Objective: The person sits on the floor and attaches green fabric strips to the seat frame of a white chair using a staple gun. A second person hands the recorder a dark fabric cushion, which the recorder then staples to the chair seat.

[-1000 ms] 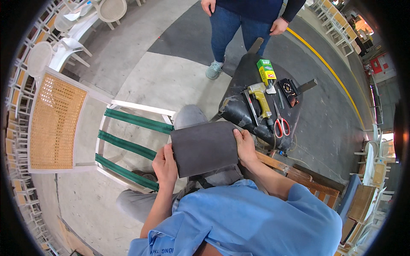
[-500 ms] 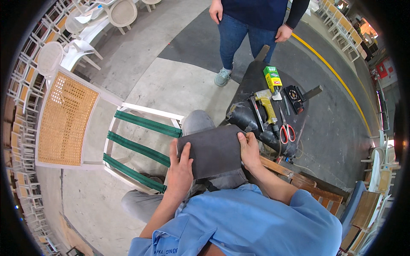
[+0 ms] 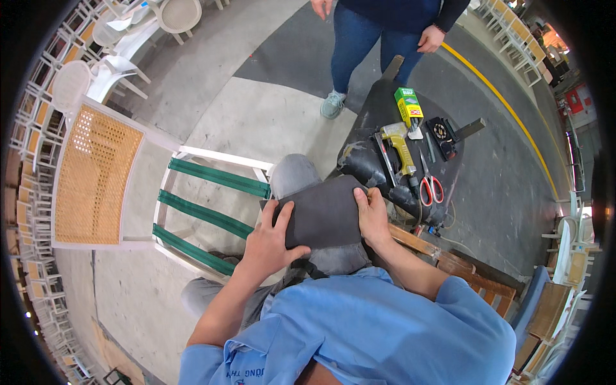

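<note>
Dark sheet: a flat, roughly rectangular dark grey sheet [image 3: 324, 215] is held over the person's lap, between the two hands, its broad face up; whether it rests on the legs I cannot tell.
Right hand: the right hand [image 3: 374, 218] grasps the sheet's right edge near the upper corner, thumb on the upper face.
Left hand: the left hand [image 3: 266, 245] lies over the sheet's left side, fingers spread on the upper face and thumb near the lower edge; I cannot tell whether it grips or only presses.
Clothes: a light blue shirt [image 3: 378, 327] and grey trousers [image 3: 294, 174].
Chair: to the left, a white chair with a woven cane back [image 3: 96, 179]; three green straps [image 3: 219, 178] run across its open seat frame.
Black stand: beyond the right hand, a worn black padded surface [image 3: 369, 131] bears a yellow-green air tool [image 3: 402, 153], red-handled scissors [image 3: 430, 189], a green and yellow box [image 3: 408, 106] and a small black tray [image 3: 443, 136].
Co-worker: a person in blue jeans [image 3: 354, 48] stands behind the stand.
Floor: a yellow line [image 3: 502, 101] curves along the dark part at right.
</note>
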A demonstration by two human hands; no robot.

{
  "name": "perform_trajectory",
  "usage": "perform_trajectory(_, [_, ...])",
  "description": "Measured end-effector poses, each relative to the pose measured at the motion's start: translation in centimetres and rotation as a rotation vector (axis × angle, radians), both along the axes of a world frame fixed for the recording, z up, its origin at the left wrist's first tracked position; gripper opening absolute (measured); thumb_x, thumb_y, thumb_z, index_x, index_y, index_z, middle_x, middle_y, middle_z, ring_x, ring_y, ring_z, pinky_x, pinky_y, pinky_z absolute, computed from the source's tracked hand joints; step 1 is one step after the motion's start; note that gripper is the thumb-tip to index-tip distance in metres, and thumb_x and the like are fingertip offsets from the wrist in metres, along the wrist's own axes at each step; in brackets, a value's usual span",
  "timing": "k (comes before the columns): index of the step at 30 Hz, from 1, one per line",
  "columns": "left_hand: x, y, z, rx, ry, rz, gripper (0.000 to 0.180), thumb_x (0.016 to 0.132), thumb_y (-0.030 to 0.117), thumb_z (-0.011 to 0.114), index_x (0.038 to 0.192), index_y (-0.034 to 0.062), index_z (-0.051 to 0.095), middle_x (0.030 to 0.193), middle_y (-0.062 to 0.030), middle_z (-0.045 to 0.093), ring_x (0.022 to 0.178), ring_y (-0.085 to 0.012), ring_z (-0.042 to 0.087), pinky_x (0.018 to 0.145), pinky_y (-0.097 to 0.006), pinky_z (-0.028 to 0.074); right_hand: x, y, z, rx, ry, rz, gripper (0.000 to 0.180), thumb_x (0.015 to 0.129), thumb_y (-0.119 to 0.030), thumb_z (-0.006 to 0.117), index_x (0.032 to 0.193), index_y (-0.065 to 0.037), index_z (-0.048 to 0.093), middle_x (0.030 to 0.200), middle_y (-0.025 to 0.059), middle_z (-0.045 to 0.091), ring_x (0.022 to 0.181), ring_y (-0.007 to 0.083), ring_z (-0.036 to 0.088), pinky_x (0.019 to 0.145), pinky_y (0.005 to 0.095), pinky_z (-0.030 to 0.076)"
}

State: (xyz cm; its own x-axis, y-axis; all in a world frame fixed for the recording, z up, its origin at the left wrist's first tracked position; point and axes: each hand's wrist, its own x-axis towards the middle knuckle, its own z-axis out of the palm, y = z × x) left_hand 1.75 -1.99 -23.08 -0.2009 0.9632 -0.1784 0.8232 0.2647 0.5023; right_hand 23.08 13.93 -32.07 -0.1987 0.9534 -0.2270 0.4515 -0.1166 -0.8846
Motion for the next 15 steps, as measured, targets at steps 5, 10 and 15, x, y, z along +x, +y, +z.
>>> perform_trajectory(5, [0.5,0.63,-0.8,-0.005,0.026,0.072,0.093,0.072,0.04,0.089,0.149,0.0153,0.042,0.149,-0.0199,0.042,0.113,-0.0443,0.065,0.087,-0.05,0.059,-0.09,-0.06,-0.26,0.007,0.042,-0.034,0.045,0.103,-0.041,0.065,0.09,0.0,0.05,0.079,0.0104,0.052,0.077,0.0186,0.048,0.074,0.0364,0.046])
perform_trajectory(10, [0.41,0.62,-0.72,-0.01,0.037,0.077,0.095,0.07,0.04,0.09,0.149,0.0166,0.043,0.147,-0.0185,0.044,0.113,-0.0414,0.066,0.087,-0.049,0.059,-0.16,-0.1,0.1,-0.03,0.022,-0.031,0.039,0.105,-0.038,0.063,0.092,-0.002,0.053,0.081,0.0041,0.051,0.079,0.0128,0.045,0.073,0.0312,0.044])
perform_trajectory(15, [0.42,0.84,-0.48,-0.029,0.021,0.097,0.095,0.068,0.039,0.091,0.148,0.0171,0.044,0.148,-0.0177,0.045,0.115,-0.0402,0.065,0.089,-0.048,0.058,-0.18,-0.27,0.44,-0.041,0.028,-0.036,0.04,0.105,-0.039,0.063,0.093,-0.002,0.054,0.081,0.0035,0.052,0.079,0.0123,0.045,0.072,0.0301,0.043])
